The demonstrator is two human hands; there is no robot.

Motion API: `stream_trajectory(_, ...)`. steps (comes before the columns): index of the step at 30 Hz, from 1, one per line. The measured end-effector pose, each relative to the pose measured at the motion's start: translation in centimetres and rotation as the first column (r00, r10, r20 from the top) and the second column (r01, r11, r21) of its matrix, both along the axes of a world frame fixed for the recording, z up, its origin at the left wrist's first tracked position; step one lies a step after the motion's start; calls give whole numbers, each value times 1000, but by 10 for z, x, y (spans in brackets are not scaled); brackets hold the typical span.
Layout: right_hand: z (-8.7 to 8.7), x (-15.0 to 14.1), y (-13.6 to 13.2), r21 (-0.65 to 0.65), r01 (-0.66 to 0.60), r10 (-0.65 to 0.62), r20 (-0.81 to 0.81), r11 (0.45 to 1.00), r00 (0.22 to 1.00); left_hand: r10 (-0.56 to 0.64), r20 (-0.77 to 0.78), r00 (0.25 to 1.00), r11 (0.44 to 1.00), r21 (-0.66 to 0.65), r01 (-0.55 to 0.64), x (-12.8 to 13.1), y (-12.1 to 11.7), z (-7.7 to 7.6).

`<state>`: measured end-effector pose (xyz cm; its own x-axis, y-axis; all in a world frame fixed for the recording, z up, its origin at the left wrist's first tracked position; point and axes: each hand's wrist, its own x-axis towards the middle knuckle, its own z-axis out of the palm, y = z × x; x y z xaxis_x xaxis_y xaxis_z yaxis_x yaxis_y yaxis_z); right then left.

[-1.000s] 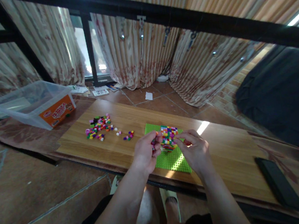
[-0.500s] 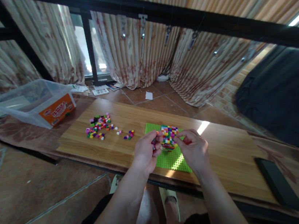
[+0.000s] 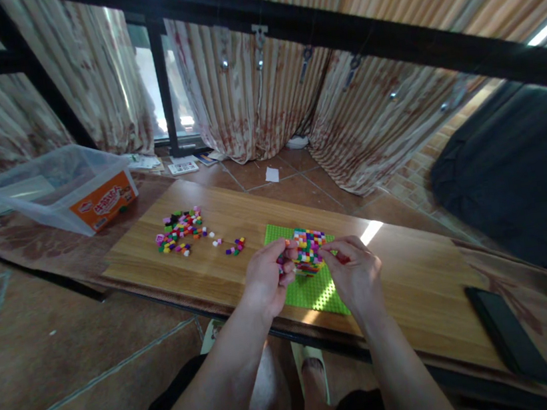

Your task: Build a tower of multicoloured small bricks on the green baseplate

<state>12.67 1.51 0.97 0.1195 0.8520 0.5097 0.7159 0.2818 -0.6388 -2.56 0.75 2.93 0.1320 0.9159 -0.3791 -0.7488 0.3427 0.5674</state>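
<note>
A block built of many small coloured toy bricks (image 3: 308, 247) stands on a green studded baseplate (image 3: 324, 292). Close against its left side is my left hand (image 3: 266, 274), fingers curled around a few small toy bricks (image 3: 280, 268), some in pink and purple. My right hand (image 3: 356, 269) is at the block's right side, with thumb and forefinger pinched together at its edge. Whatever lies between those fingertips is too small to make out. Parts of the block's sides are hidden behind my fingers.
Loose bricks lie in a pile (image 3: 183, 230) on the wooden board (image 3: 223, 282), with a small cluster (image 3: 235, 247) nearer my left hand. A clear plastic bin (image 3: 57, 193) with an orange label stands at the left. A dark flat object (image 3: 510, 335) lies at the right.
Both hands stay at the block, almost unmoved. The view has shifted very slightly, and the block appears turned or tilted a little between my fingers.
</note>
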Motion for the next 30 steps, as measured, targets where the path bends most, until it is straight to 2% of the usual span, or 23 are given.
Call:
stream_trajectory(10,2,-1,1,-50,-20,18,-35,999,999,-4,-11,1000,1000,1,4,1,0,-2)
stream_trajectory(19,-1,4,1,-42,-46,44,-51,998,998,-4,-15,1000,1000,1,4,2,-1,-3)
stream_trajectory(22,3,4,0,20,-7,9,-126,1000,992,-3,-14,1000,1000,-9,3,2,-1,-2)
stream_trajectory(26,12,5,-1,153,156,-119,-227,976,966,-15,-11,1000,1000,-16,14,3,-1,-1)
stream_trajectory(30,15,3,-3,215,166,-95,-305,963,948,-41,-14,999,999,-5,41,4,-1,-1)
